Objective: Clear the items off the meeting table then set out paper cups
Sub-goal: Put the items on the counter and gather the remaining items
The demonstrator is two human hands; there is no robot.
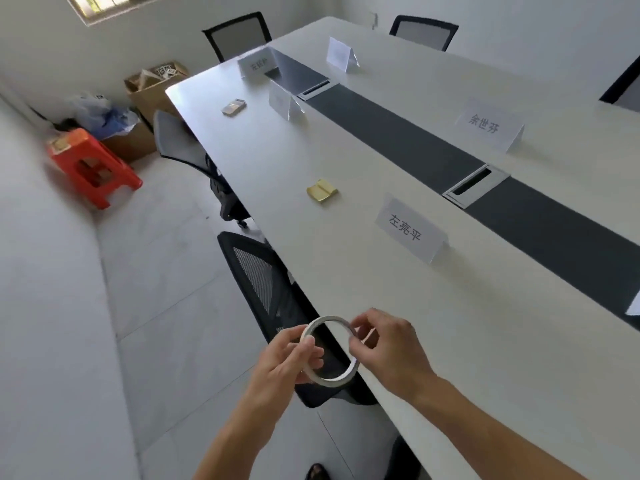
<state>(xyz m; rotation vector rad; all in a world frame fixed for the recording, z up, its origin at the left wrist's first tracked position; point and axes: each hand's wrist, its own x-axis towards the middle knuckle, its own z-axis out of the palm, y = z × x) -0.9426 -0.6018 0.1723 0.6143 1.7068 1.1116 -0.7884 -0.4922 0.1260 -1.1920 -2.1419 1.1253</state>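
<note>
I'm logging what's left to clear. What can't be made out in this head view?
Head view:
Small box at the far end: too small and blurred to identify.
Farthest name card: writing blurred.
White sheet at the right: cut off by the frame edge.
Tape ring: parts hidden by the left hand and right hand holding it.

We hold a thin white ring of adhesive tape [330, 319], tilted, over the near edge of the long white table [485, 341]. Our left hand [284, 362] pinches its left side and our right hand [384, 344] pinches its right. Farther along the table lies a small yellow sticky-note pad [322, 191] with its top sheet curled, and well beyond it a small flat brown box [234, 107].
</note>
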